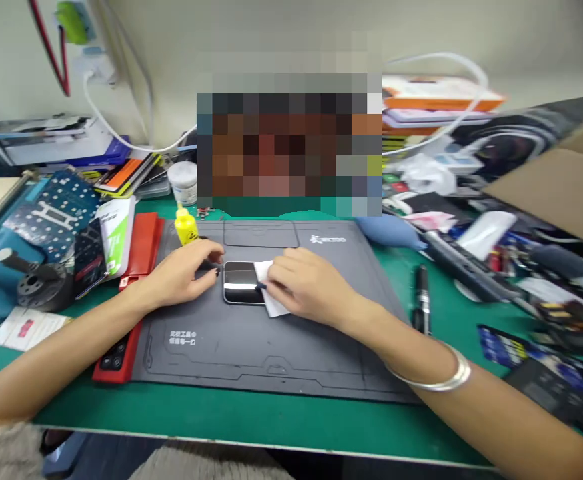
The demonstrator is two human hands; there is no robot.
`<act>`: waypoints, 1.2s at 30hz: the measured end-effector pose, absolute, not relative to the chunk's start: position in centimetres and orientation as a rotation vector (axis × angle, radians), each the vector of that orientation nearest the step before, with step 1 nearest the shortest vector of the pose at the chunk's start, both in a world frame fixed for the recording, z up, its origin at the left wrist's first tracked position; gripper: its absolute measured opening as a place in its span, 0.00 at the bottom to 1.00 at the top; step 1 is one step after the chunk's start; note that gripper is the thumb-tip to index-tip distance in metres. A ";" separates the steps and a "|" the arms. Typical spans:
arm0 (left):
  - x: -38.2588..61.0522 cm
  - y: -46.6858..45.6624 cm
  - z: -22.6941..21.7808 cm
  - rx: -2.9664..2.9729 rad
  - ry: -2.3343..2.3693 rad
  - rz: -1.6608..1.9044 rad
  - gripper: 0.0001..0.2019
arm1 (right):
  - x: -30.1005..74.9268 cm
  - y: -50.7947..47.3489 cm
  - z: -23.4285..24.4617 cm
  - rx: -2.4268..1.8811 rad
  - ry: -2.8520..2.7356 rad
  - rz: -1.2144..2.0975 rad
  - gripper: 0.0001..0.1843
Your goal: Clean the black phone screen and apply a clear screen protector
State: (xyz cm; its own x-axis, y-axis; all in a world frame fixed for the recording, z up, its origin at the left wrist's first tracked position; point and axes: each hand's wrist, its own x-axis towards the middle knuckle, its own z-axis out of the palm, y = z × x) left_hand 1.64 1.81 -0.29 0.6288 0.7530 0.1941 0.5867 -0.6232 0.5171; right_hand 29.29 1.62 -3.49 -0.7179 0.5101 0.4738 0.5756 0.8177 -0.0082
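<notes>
Phone lies flat on the gray mat, right between both hands. Left hand is curled at its side, and I cannot tell if it grips. Right hand is closed on a white cloth at the phone's other end.

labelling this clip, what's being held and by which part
The right hand presses a white wipe on the right end of a phone; the left hand touches its upper left corner; whether that is a grip cannot be told.
</notes>
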 end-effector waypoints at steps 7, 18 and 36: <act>1.3 2.5 0.2 2.426 1.092 0.565 0.11 | 30.1 2.8 -3.1 -0.497 -2.424 0.017 0.10; 1.3 2.7 0.2 2.388 1.131 0.529 0.10 | 28.8 2.2 -3.8 -0.607 -2.502 -0.118 0.11; 1.5 2.9 0.3 2.358 1.136 0.522 0.11 | 27.2 1.5 -4.2 -0.568 -2.465 -0.050 0.12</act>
State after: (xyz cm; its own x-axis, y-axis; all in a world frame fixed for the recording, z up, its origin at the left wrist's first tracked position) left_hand 1.48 2.86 0.29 0.5851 0.8000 0.1328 0.6221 -0.5479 0.5594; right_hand 27.21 1.45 -4.23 -0.7272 0.3861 0.5675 0.4090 0.9077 -0.0936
